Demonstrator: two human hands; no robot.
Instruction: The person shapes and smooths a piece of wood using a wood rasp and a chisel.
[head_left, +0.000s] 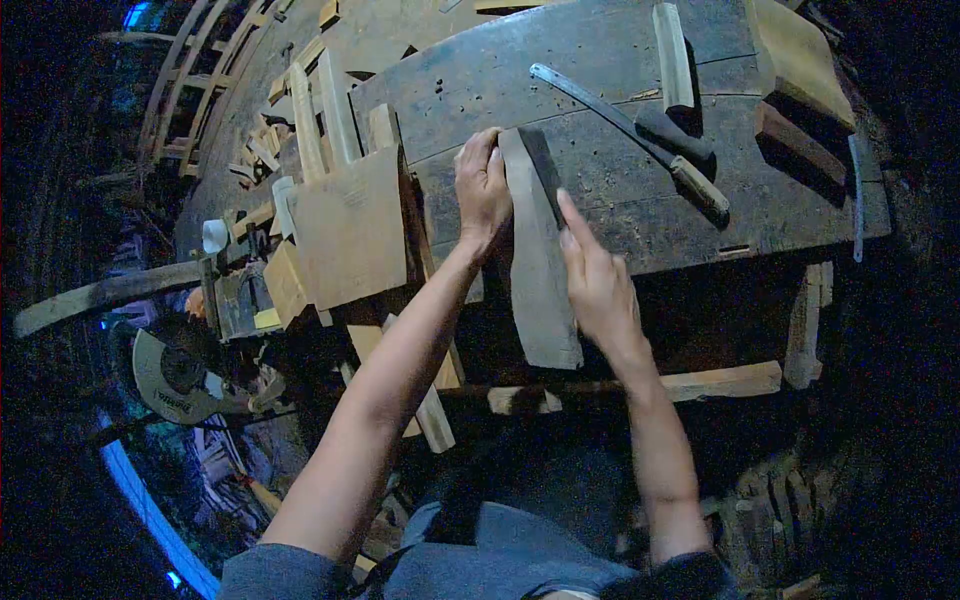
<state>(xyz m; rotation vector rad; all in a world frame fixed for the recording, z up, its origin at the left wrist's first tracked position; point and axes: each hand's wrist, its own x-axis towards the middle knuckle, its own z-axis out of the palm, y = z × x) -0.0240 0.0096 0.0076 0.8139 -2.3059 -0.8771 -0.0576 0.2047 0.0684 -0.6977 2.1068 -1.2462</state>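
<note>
A long, pale, shaped piece of wood stands tilted in front of me, its near end overhanging the bench edge. Its far right side is dark. My left hand is closed around the far left edge, fingers curled over the top end. On the right edge, my right hand pinches the wood with the thumb, the index finger stretched along the side and the other fingers curled. Whether those curled fingers hold anything else is hidden. To the right on the bench lies a handsaw with a wooden handle.
The dark workbench carries a wood strip, a large wood block, a reddish-brown block and a thin metal blade. A broad board stands at left, near a circular power saw.
</note>
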